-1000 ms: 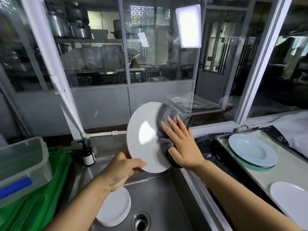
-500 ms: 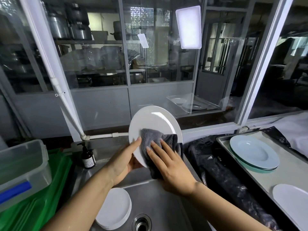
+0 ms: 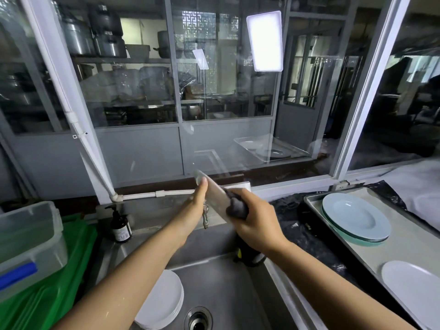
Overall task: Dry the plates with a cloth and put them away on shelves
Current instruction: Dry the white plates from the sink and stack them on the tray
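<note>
A commercial kitchen: steel sink (image 3: 221,277) below my hands, big pots (image 3: 104,36) on shelves behind glass ahead, tray (image 3: 404,236) of plates right.

Over a sink (image 3: 221,277) holding a plate stack (image 3: 164,301), two hands hold a plate (image 3: 214,196); bottle (image 3: 121,225) and tub (image 3: 28,244) left, tray (image 3: 404,246) with plates right.

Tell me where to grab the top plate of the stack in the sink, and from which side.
Probably best to grip the stack of white plates at the top plate's right rim, coming from the drain side. The left arm covers its left part, and that rim faces the sink's open floor.
</note>
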Demonstrator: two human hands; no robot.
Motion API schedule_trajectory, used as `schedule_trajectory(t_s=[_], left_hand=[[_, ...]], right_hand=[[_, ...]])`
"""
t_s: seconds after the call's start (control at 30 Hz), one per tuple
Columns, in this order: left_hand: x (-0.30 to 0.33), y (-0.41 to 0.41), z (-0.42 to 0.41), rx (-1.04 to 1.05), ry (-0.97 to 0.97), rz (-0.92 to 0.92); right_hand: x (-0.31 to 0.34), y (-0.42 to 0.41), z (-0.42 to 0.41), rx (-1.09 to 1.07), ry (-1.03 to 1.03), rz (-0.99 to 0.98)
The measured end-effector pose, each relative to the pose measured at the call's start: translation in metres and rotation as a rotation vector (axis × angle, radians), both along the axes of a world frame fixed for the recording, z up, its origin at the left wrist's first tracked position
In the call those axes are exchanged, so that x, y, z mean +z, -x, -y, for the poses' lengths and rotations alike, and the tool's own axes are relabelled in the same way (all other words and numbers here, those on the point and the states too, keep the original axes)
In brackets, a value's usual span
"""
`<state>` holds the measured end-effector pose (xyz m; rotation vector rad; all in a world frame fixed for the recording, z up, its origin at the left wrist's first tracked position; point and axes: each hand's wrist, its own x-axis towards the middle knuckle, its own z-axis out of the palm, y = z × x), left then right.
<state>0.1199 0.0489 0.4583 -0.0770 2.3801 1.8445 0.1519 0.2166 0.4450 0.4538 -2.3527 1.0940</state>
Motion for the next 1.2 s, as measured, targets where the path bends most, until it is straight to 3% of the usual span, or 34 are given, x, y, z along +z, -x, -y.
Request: schedule_trajectory(t_s=[0.13,0.23,0.3,0.5,0.67,0.77,1.03,1.2], left_hand=[[-0.021,0.007,0.010,0.090,-0.053,0.117],[-0.035,0.005,0.024,0.065,-0.288,0.203],[-0.041,0.000,0.032,0.020,-0.404,0.150],[-0.038,-0.009,0.038,-0.122,-0.529,0.008],[-0.017,-0.026,0.021,-0.146,-0.485,-0.106],[-0.011,-0.031,0.010,-0.132,-0.439,-0.161],[-0.006,-0.029,-0.008,-0.141,-0.280,-0.281],[-0.001,-0.033,-0.011,-0.212,-0.297,-0.313]], right_hand=[[0.010,-0.005,-0.021,0.184,0.275,0.150],[0.013,-0.010,-0.031,0.314,0.508,0.233],[0.016,-0.012,-0.039,0.354,0.609,0.270],[-0.001,-0.005,-0.054,0.142,0.796,0.264],[-0.017,0.006,-0.046,0.031,0.644,0.201],[-0.016,0.011,-0.038,-0.010,0.448,0.137],[-0.002,0.004,-0.004,0.209,-0.211,-0.319],[0.010,0.010,-0.002,0.234,-0.256,-0.292]])
